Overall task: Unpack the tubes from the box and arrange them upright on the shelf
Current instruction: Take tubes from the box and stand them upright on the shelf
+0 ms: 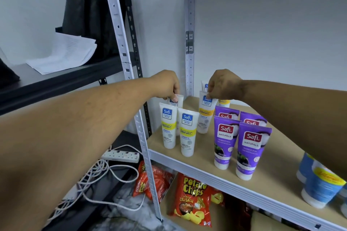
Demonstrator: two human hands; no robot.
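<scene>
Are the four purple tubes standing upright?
Yes. All four purple tubes stand cap-down on the shelf, labels vertical, none tipped.

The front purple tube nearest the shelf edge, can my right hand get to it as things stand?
Probably yes. The right hand pinches the top of a white tube farther back, so it must let go first. The front purple tube stands at the shelf edge with nothing in front.
</scene>
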